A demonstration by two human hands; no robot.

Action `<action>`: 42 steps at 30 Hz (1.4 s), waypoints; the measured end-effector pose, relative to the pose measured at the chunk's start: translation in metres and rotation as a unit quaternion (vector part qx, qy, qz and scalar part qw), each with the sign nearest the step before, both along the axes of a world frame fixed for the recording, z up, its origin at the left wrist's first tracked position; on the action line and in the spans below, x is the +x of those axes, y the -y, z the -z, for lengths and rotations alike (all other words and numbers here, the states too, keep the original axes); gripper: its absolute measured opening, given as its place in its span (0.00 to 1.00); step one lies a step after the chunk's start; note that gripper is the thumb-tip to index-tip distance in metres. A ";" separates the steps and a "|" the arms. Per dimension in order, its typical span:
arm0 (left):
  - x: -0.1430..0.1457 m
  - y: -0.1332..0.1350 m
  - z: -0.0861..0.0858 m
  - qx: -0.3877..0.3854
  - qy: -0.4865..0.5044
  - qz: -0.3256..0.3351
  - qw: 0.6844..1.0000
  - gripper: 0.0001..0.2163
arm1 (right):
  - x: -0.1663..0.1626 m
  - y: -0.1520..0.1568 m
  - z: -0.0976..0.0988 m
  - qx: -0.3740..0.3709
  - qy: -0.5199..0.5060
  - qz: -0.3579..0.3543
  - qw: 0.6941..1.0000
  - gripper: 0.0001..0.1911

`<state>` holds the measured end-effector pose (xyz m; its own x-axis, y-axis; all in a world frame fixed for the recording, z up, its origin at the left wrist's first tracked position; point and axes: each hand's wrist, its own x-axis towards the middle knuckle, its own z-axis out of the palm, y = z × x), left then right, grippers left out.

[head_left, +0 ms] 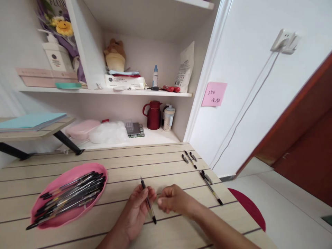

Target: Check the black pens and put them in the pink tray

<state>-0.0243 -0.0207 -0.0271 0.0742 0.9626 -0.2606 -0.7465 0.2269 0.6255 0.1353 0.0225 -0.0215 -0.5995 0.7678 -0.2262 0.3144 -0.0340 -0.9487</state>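
Observation:
My left hand [140, 204] is closed around a black gel pen [148, 200], its bare tip up and away from me and its black end near the table. Just to the right is my right hand [172, 200], fingers curled together; whatever they may hold is hidden. Farther right, an uncapped pen [211, 188] lies on the table with a black cap [207, 177] beside it. Behind that lies another pen [191, 159], between a pen cap [185, 158] and a second cap [193, 156]. A pink basket [102, 168] full of pens [70, 197] sits at left.
The striped wooden table [124, 169] ends at the right, above a dark red round seat [247, 205]. A small raised stand [38, 133] with a blue folder occupies the back left. Behind are shelves with a red jug [154, 116], a cup [169, 118] and a pink box [83, 129].

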 end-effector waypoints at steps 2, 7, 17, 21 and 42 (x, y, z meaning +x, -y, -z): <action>0.000 0.000 0.000 -0.004 0.014 -0.014 1.000 0.07 | -0.015 0.013 0.004 -0.001 -0.053 0.002 0.999 0.09; -0.001 -0.001 0.003 -0.003 0.031 -0.040 0.999 0.07 | -0.028 0.023 0.008 0.063 -0.052 0.046 0.996 0.07; -0.006 -0.006 0.010 -0.012 0.026 -0.009 1.000 0.14 | 0.002 -0.015 -0.001 0.319 0.232 0.144 0.908 0.07; -0.008 -0.006 0.010 -0.029 0.000 0.009 1.000 0.13 | 0.041 -0.056 -0.003 0.322 0.453 0.203 0.807 0.10; -0.008 -0.004 0.006 -0.028 -0.016 0.022 0.999 0.09 | 0.071 -0.085 0.008 0.275 0.578 0.192 0.744 0.15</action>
